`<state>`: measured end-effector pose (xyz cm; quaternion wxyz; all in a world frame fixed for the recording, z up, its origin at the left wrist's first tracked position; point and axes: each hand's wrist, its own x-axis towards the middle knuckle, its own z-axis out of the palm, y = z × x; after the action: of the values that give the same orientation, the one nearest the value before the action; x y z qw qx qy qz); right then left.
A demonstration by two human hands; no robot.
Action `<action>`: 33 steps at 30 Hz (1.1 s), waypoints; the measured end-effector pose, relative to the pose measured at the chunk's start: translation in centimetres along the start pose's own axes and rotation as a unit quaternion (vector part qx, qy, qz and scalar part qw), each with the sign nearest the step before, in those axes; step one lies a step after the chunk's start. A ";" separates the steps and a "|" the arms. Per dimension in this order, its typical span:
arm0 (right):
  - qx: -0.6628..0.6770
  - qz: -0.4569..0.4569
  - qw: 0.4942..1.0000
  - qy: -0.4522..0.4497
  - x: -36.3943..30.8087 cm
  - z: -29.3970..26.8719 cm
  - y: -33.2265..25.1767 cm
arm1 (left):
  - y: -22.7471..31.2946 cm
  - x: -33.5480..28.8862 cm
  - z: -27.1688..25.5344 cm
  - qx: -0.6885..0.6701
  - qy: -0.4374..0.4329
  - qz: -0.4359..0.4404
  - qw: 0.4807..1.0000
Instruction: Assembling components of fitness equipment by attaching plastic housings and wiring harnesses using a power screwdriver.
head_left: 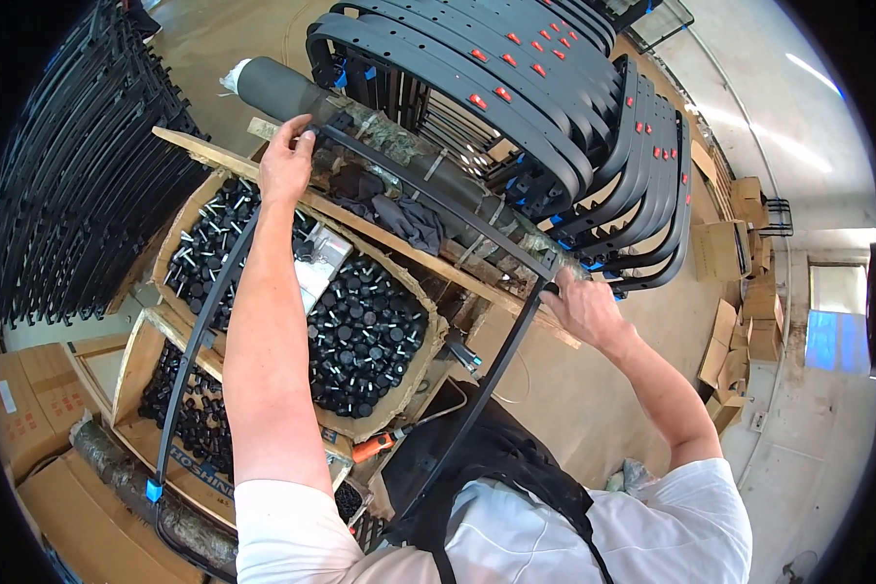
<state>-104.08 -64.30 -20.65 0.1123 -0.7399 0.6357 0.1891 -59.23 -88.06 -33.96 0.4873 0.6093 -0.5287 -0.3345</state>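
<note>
A black metal tube frame [428,190] lies slanted across a long padded roll [277,86] in front of me, with its side bars running back toward my body. At its far left corner is my left hand [287,165], thumb and forefinger apart; whether they touch the tube I cannot tell. My right hand [591,310] is closed at the right corner, around what looks like a small black screw-in foot [550,289], partly hidden by the fingers. Between my arms, cardboard boxes hold many black round-headed screw-in feet [360,336].
Stacked black curved frames [457,49] with red pieces stand just beyond the roll. More black frames [78,185] lean at the left. An orange-handled tool [373,447] lies near my lap. A dark cloth [399,214] sits beside the roll. Cardboard boxes [720,251] stand along the right wall.
</note>
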 end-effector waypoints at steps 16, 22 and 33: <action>-0.143 -0.111 0.979 0.091 -1.5 -0.7 0.0 | 1.1 -1.6 0.9 0.069 -0.010 -0.032 0.997; -0.217 -0.102 0.968 -0.070 0.7 -0.4 1.2 | 0.8 -0.5 0.2 0.113 0.002 0.014 0.993; -0.080 -0.090 0.993 -0.006 0.9 -0.2 -1.2 | 3.8 -1.0 0.8 0.192 -0.019 -0.015 0.981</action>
<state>-102.76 -65.01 -20.97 0.0730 -0.7998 0.5485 0.2325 -61.44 -87.16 -30.69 0.3458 0.6930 -0.5830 -0.2454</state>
